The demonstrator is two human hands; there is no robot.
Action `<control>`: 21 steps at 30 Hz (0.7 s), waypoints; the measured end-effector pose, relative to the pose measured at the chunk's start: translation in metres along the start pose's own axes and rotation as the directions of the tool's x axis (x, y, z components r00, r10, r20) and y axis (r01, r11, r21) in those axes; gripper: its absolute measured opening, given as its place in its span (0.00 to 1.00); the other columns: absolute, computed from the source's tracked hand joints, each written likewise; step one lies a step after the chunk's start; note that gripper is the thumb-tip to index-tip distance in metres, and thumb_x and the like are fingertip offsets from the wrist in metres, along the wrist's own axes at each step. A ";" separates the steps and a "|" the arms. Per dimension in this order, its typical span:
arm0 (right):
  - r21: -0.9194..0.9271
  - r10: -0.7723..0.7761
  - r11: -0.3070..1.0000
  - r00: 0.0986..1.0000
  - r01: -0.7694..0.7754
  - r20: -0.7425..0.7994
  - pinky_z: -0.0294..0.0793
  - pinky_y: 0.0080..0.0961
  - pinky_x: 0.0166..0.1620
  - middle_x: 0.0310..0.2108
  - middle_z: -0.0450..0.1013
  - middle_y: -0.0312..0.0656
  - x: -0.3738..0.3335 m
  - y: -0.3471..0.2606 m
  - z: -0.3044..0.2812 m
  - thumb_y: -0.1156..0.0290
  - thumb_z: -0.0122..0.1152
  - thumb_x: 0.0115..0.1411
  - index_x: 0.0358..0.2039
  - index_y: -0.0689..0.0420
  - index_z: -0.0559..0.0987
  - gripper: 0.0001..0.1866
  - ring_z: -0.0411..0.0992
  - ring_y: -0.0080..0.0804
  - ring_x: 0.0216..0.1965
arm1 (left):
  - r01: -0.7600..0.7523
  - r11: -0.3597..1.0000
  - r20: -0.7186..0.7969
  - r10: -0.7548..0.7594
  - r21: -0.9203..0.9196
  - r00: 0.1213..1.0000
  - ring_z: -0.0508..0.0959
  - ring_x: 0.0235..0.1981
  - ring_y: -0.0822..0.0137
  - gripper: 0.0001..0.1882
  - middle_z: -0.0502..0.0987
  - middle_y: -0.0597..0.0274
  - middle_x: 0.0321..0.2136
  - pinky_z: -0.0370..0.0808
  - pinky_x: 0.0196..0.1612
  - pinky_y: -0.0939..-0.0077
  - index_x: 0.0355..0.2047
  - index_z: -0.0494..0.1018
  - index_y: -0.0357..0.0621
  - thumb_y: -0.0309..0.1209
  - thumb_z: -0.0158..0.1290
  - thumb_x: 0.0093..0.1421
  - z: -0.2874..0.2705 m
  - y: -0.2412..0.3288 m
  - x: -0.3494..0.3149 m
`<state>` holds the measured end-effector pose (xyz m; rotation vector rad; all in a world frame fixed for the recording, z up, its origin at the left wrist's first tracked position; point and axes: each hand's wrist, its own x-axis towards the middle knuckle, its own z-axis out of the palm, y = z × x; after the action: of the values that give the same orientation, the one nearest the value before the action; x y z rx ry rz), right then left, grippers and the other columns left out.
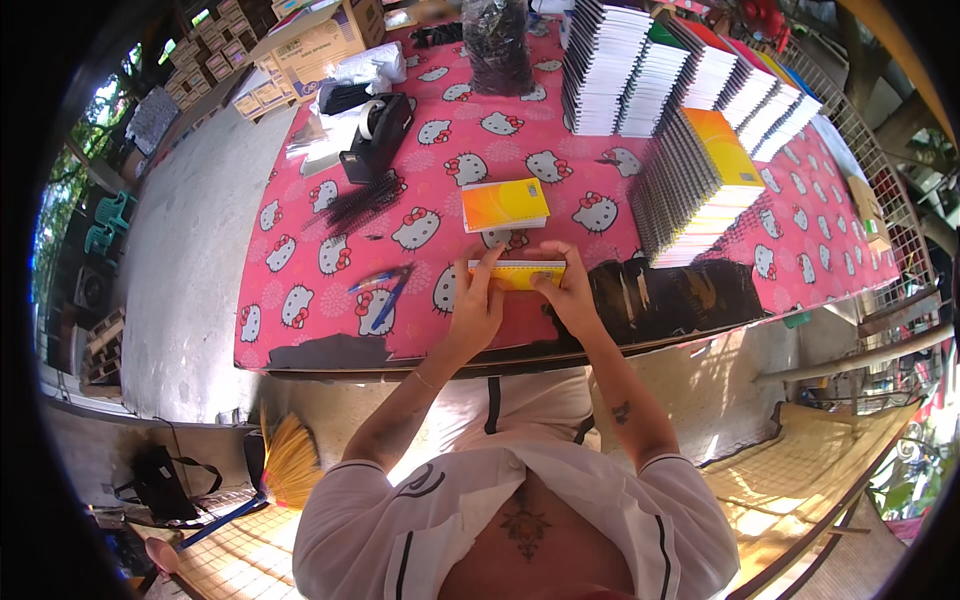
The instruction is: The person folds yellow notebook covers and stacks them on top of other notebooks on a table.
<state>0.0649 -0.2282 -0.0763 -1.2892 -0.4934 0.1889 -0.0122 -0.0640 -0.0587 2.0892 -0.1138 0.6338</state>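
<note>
1. The left hand (478, 302) is partly closed on the left end of a yellow pad (518, 279), fingers along its far edge, thumb nearer the body.
2. The right hand (570, 297) is likewise half curled, gripping the pad's right end; holding both ends probably keeps it level and steady.
3. Just beyond both hands, another pad (505, 206) lies flat on the surface (420, 337), seemingly set apart within reach.
4. Right of the right hand stands a notebook stack (722, 150), coils facing left, perhaps for neatness.
5. Left of the left hand lie pens (388, 308), apparently leaving the hands room.
</note>
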 end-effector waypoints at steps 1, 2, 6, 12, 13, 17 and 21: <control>-0.068 0.037 0.997 0.999 -0.037 0.003 0.73 0.18 0.46 0.46 0.73 0.40 -0.001 0.000 0.001 0.79 0.62 0.62 0.54 0.59 0.69 0.20 0.72 0.21 0.44 | 0.016 0.999 0.006 -0.016 0.041 1.000 0.67 0.58 0.41 0.31 0.64 0.43 0.57 0.69 0.58 0.59 0.64 0.64 0.46 0.16 0.50 0.59 0.002 -0.004 -0.003; -0.137 0.074 0.988 0.997 -0.073 0.005 0.74 0.18 0.44 0.43 0.75 0.39 -0.002 -0.001 0.002 0.78 0.62 0.62 0.52 0.60 0.71 0.18 0.73 0.21 0.42 | 0.033 0.996 0.010 -0.033 0.082 0.999 0.67 0.58 0.41 0.31 0.66 0.42 0.56 0.69 0.58 0.59 0.64 0.64 0.47 0.17 0.51 0.59 0.005 -0.012 -0.007; -0.147 0.131 0.980 0.991 -0.135 -0.038 0.74 0.15 0.37 0.36 0.77 0.36 -0.008 -0.002 -0.017 0.75 0.64 0.63 0.46 0.62 0.76 0.11 0.73 0.18 0.34 | -0.066 0.998 0.065 0.065 0.017 0.996 0.71 0.52 0.40 0.29 0.72 0.42 0.49 0.70 0.56 0.58 0.64 0.65 0.44 0.20 0.52 0.61 -0.004 -0.002 0.007; -0.065 0.137 0.989 0.990 -0.135 0.032 0.72 0.14 0.37 0.37 0.78 0.35 -0.006 -0.013 -0.015 0.72 0.62 0.67 0.52 0.64 0.77 0.15 0.71 0.14 0.34 | -0.024 0.653 -0.119 0.174 0.757 0.977 0.76 0.39 0.47 0.13 0.77 0.49 0.37 0.75 0.44 0.53 0.44 0.77 0.39 0.28 0.57 0.59 -0.154 -0.151 0.087; -0.072 0.145 0.987 0.989 -0.143 0.036 0.72 0.14 0.37 0.37 0.78 0.35 -0.004 -0.016 -0.014 0.72 0.62 0.67 0.53 0.64 0.77 0.16 0.71 0.13 0.34 | -0.034 0.612 -0.077 0.154 0.790 0.985 0.76 0.40 0.49 0.12 0.77 0.50 0.37 0.75 0.44 0.54 0.44 0.77 0.40 0.29 0.56 0.60 -0.152 -0.159 0.088; -0.088 0.132 0.988 0.991 -0.130 0.024 0.71 0.13 0.35 0.37 0.78 0.33 -0.003 -0.010 -0.021 0.73 0.61 0.67 0.53 0.63 0.78 0.15 0.70 0.12 0.32 | -0.093 0.518 -0.025 0.215 0.850 0.976 0.77 0.41 0.53 0.09 0.78 0.56 0.37 0.75 0.44 0.58 0.40 0.77 0.43 0.32 0.54 0.63 -0.125 -0.153 0.097; -0.152 0.187 0.973 0.980 -0.175 0.071 0.72 0.13 0.37 0.38 0.78 0.32 -0.007 -0.008 -0.018 0.70 0.62 0.67 0.52 0.62 0.78 0.15 0.71 0.13 0.35 | -0.143 0.569 -0.031 0.284 0.810 0.958 0.78 0.39 0.50 0.10 0.78 0.52 0.38 0.76 0.41 0.56 0.44 0.75 0.41 0.28 0.54 0.63 -0.127 -0.140 0.085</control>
<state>0.0663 -0.2490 -0.0741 -1.4741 -0.4681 0.3674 0.0550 0.1318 -0.0675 2.9218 0.0257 1.1651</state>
